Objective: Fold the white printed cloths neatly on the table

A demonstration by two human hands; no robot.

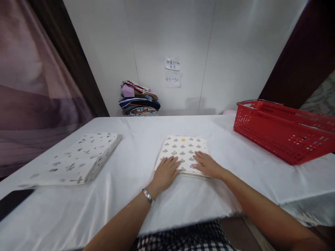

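Observation:
A folded white cloth [182,148] with grey, yellow and dark printed motifs lies flat in front of me. My left hand [165,172] rests on its near left corner, fingers stretched out and palm down. On the near right part of the same cloth lies my right hand [208,164], its fingers also extended and flat. A silver bracelet [148,196] circles my left wrist. Farther left sits another folded cloth [75,157], larger, white with grey and dark prints, its layered edge facing right.
A white-covered table [138,150] holds everything. On the right stands a red plastic basket [277,132] with metal handles. Folded clothes [140,99] are stacked at the back, against a wall with paper notes [173,79]. A dark flat object [14,202] lies at the left edge.

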